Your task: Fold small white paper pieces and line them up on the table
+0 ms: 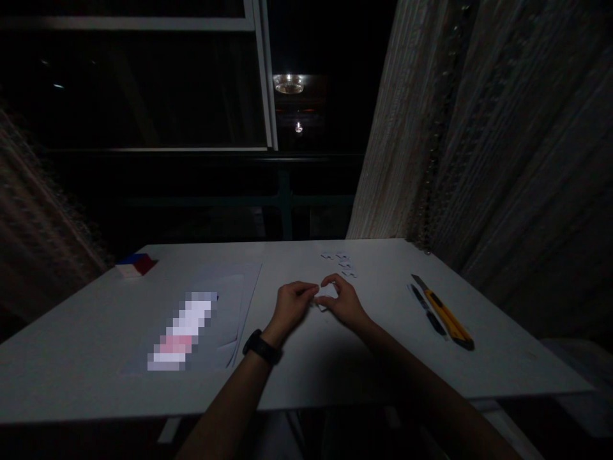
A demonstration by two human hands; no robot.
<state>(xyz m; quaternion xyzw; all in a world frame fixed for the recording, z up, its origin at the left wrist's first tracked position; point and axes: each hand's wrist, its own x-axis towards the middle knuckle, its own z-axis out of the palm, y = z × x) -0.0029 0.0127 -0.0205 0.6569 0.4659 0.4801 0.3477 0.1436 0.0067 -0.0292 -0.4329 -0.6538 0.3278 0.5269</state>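
Observation:
My left hand (293, 304) is closed in a pinch at the left edge of a small white piece of paper (328, 292). My right hand (347, 303) curls its thumb and index finger around the same piece from the right. Both hands are just above the middle of the white table, with the fingertips close together. Dim light and the fingers hide part of the piece. Beyond the hands lie several small white paper pieces (342, 257) with dark edges or marks. A dark watch (262, 347) is on my left wrist.
White paper sheets (249, 287) lie left of my hands, with a bright blurred-out rectangle (184, 329) over them. A colored puzzle cube (136, 264) sits at the back left. On the right lie a yellow utility knife (447, 319) and a black pen (428, 312). Curtains (407, 115) hang behind.

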